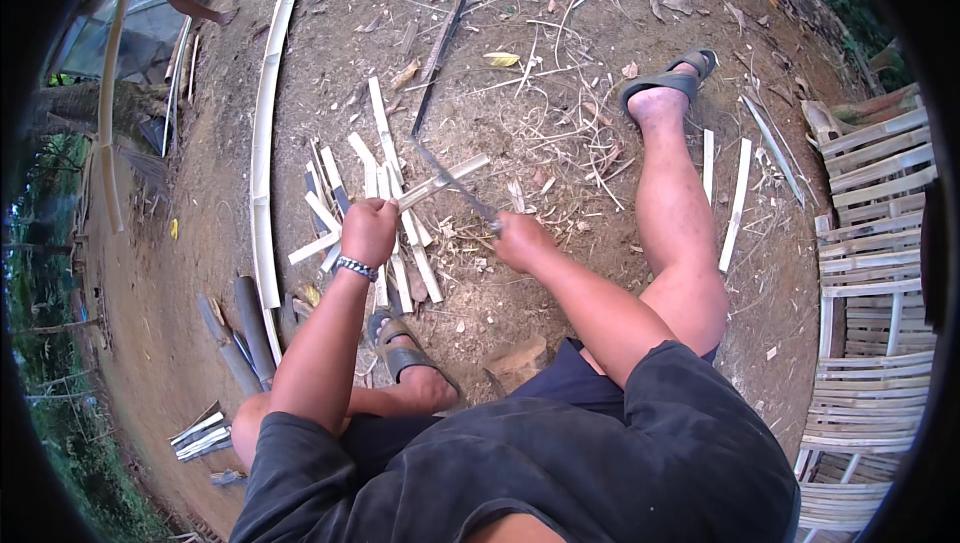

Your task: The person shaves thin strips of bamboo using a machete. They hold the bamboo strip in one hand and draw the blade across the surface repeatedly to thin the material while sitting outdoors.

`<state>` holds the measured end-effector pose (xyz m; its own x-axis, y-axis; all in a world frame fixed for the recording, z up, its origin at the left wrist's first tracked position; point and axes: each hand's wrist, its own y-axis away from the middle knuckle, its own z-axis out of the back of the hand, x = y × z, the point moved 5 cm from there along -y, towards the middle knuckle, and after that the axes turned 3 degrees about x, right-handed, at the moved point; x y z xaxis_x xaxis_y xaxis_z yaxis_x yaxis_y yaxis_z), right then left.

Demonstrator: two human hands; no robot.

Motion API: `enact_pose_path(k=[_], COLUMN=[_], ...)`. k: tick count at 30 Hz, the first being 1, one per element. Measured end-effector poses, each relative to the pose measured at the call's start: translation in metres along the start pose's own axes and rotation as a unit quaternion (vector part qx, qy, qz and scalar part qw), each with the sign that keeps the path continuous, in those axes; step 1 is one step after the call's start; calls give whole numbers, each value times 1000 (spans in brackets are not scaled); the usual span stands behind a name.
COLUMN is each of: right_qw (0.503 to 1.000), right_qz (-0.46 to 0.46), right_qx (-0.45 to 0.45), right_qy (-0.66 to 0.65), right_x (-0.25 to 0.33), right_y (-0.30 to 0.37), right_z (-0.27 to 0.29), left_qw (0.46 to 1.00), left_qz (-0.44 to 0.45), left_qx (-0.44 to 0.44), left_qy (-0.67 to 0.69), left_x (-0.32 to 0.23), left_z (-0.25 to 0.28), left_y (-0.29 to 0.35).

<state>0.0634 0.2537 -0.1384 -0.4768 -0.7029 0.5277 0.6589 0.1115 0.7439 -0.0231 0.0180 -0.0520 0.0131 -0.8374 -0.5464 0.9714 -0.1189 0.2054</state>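
Observation:
My left hand (370,231), with a bracelet at its wrist, is closed around one end of a short bamboo strip (472,164). The strip points up and to the right from the fist. My right hand (522,242) grips the handle of a knife (468,196). Its narrow dark blade slants up and left and crosses the strip in this view; whether it touches cannot be seen. Beneath my left hand, several cut bamboo pieces (424,271) lie crisscrossed on the ground, partly hidden by the hand and forearm.
A long split bamboo length (262,143) runs along the left. Darker bamboo pieces (257,323) lie near my knee. Slatted bamboo work (880,288) stands at right. Shavings (590,133) litter the dirt ahead. Another person's bare legs (203,11) show at upper left.

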Motion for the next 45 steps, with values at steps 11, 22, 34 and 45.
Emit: enact_pose_path(k=[11, 22, 34, 45], right_qw=[999, 998, 993, 997], right_qz=[11, 24, 29, 61], right_qx=[-39, -59, -104, -45], right_qy=[34, -16, -37, -23], right_x=[-7, -44, -77, -24], right_y=[-15, -29, -64, -35], right_z=[17, 6, -1, 5], left_qw=[1000, 998, 964, 952], left_qz=[-2, -25, -149, -190], left_qx=[-11, -6, 30, 62], left_qy=[-8, -49, -217, -232], left_x=[-18, -30, -72, -73], left_z=[4, 5, 22, 7], left_y=[7, -3, 14, 22])
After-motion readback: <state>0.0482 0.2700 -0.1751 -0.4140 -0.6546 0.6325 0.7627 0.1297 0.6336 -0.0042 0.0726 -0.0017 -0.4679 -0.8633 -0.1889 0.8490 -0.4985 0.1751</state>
